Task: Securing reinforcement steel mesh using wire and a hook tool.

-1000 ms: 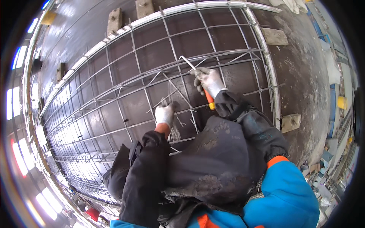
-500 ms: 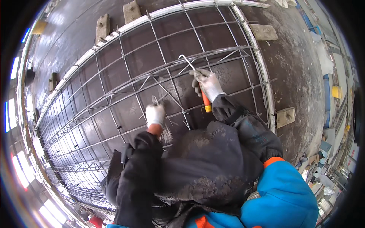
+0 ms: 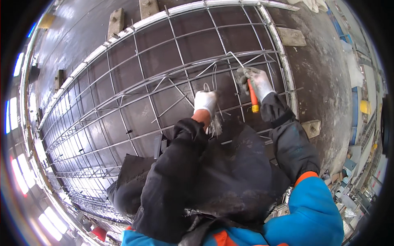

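Observation:
In my left hand (image 3: 206, 101), closed in a white work glove, is a bundle of thin tie wires (image 3: 216, 126). Its loose ends hang out below the fist, and a looped wire end rises toward the lattice girder (image 3: 168, 77). My right hand (image 3: 257, 81), in a dirty glove, is wrapped round a wire-tying hook (image 3: 253, 97) with an orange and yellow handle. The hook's bent metal tip is at the girder's upper bar, near a crossing bar; whether it touches cannot be told. Beneath both hands spreads the steel rebar mesh (image 3: 177, 49).
A pale formwork edge (image 3: 283, 61) borders the mesh at right and along the far side. Blocks with bolts, such as one at the far left (image 3: 116, 22) and one at the right (image 3: 292, 37), stand outside it. My dark-clothed knees (image 3: 242, 164) are over the near bars.
Both hands have shifted right along the girder, the left hand also farther forward. The hook's tip has moved right, and a wire loop now sticks up from the left hand.

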`<state>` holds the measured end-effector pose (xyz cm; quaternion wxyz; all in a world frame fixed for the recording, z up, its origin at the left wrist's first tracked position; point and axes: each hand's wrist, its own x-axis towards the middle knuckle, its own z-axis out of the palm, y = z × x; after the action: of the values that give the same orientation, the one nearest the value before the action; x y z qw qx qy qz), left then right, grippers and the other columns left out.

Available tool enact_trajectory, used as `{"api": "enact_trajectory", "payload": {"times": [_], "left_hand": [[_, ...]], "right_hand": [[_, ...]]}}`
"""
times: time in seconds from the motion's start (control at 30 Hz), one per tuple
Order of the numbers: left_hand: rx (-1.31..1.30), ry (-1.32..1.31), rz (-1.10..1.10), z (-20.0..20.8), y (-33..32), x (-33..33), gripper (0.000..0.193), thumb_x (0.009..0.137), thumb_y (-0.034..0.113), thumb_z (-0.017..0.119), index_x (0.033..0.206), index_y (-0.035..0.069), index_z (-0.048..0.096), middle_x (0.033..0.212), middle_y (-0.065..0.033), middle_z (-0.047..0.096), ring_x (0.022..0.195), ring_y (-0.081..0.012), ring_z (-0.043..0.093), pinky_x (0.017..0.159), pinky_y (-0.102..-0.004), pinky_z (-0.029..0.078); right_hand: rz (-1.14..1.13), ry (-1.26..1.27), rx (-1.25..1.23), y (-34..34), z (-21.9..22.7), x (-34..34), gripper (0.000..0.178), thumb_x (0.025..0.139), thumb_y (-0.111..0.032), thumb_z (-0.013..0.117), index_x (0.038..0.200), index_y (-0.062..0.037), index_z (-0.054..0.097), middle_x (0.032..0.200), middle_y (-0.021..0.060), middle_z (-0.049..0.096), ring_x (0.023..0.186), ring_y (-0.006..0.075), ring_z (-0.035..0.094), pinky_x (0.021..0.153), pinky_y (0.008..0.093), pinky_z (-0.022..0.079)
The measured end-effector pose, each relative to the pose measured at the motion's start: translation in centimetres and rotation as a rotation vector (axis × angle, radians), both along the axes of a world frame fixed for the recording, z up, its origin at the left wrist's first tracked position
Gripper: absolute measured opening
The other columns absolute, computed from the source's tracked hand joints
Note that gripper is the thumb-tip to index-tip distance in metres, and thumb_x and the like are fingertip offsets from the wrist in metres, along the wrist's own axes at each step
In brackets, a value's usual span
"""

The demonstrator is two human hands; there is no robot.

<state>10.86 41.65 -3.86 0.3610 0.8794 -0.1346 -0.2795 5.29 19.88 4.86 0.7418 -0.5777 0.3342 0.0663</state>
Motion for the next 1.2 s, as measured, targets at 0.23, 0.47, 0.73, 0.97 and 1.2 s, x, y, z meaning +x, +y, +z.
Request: {"api": "enact_trajectory", "payload": {"times": [0.23,0.47,0.73,0.97,1.2], "left_hand": [[-0.303,0.554,0.555,6.2,-3.0,0.9,0.024,0.086,0.018,0.061,0.080,-0.005,0.063,0.065,-0.0105,0.061,0.054,-0.0208,0.056,0.053,-0.0383,0.044],[-0.231,0.474,0.468,3.8,-2.9,2.4,0.027,0.084,0.022,0.065,0.085,-0.005,0.067,0.066,-0.0099,0.063,0.058,-0.0192,0.058,0.058,-0.0373,0.045],[-0.157,0.099,0.393,5.0,-3.7,1.3,0.033,0.087,0.030,0.066,0.092,-0.002,0.071,0.078,-0.0211,0.069,0.073,-0.0334,0.068,0.070,-0.0418,0.051],[-0.015,-0.149,0.320,5.6,-2.7,4.4,0.036,0.090,0.035,0.065,0.093,0.000,0.071,0.092,-0.0221,0.070,0.088,-0.0399,0.067,0.080,-0.0456,0.052],[0.150,-0.141,0.256,6.6,-4.7,6.0,0.037,0.091,0.039,0.063,0.095,0.004,0.073,0.093,-0.0197,0.071,0.091,-0.0380,0.069,0.081,-0.0450,0.054]], "right_hand": [[0.106,0.073,0.038,-1.5,1.0,1.8,0.031,0.101,-0.026,0.053,0.112,0.0002,0.066,0.075,0.0053,0.065,0.054,0.0118,0.058,0.046,0.0264,0.046],[0.126,0.085,0.345,-1.1,2.0,2.5,0.032,0.102,-0.025,0.053,0.116,0.0017,0.064,0.074,0.0001,0.060,0.056,0.0081,0.055,0.046,0.0235,0.046],[0.158,0.105,0.009,2.0,2.3,0.4,0.025,0.102,-0.023,0.056,0.109,-0.0029,0.069,0.062,-0.0003,0.057,0.045,0.0084,0.048,0.040,0.0242,0.036],[0.399,0.081,-0.513,2.0,2.3,-0.6,0.030,0.098,-0.028,0.060,0.110,-0.0031,0.069,0.068,0.0029,0.061,0.058,0.0085,0.056,0.052,0.0267,0.044],[0.868,0.209,-0.986,3.8,-0.5,-1.2,0.038,0.095,-0.033,0.054,0.112,-0.0011,0.067,0.100,0.0231,0.070,0.100,0.0390,0.067,0.090,0.0463,0.052]]}}
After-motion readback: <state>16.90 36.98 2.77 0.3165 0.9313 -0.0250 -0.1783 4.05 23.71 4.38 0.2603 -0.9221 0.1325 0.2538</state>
